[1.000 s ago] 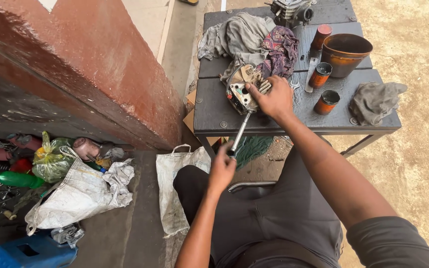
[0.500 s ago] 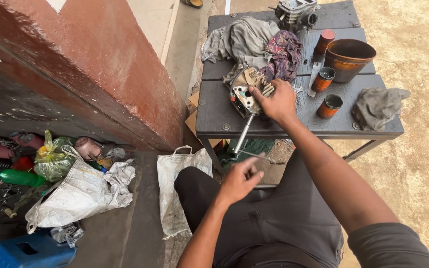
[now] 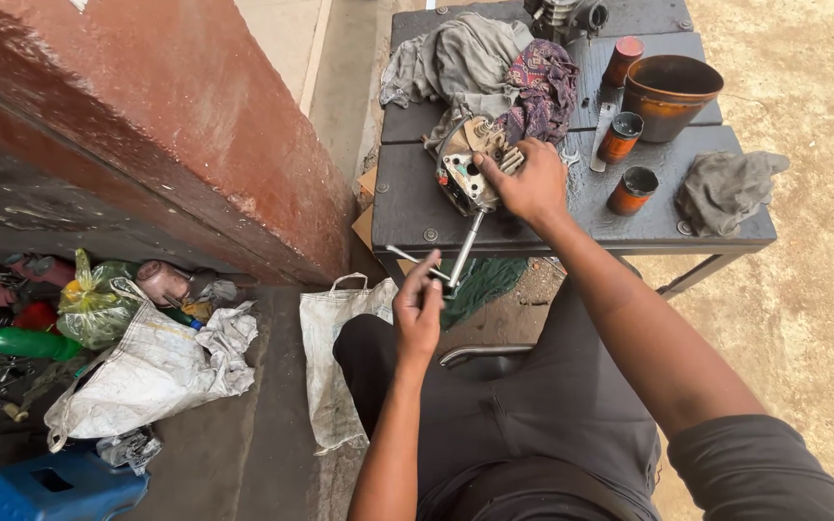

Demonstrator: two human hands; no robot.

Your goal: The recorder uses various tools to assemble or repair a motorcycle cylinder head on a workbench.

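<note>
A greasy metal engine part point(image 3: 466, 172) lies at the near side of a dark metal table point(image 3: 407, 207). My right hand point(image 3: 531, 181) rests on it and grips it from the right. A long T-handle wrench point(image 3: 463, 249) runs from the part down toward me. My left hand point(image 3: 418, 309) is closed on the wrench's cross handle, just off the table's near edge. I sit facing the table, dark trousers below.
Rags point(image 3: 494, 72) are heaped at the table's back, with a brown bowl point(image 3: 670, 92), small rusty tins point(image 3: 632, 189) and a grey cloth point(image 3: 729, 188) at right. A red wall point(image 3: 166, 125) stands left. White sacks point(image 3: 152, 367), bottles and a blue stool point(image 3: 50, 487) lie on the ground.
My left hand has turned the T-handle, shifting from low on the shaft to the cross handle. The right hand stays on the engine part.
</note>
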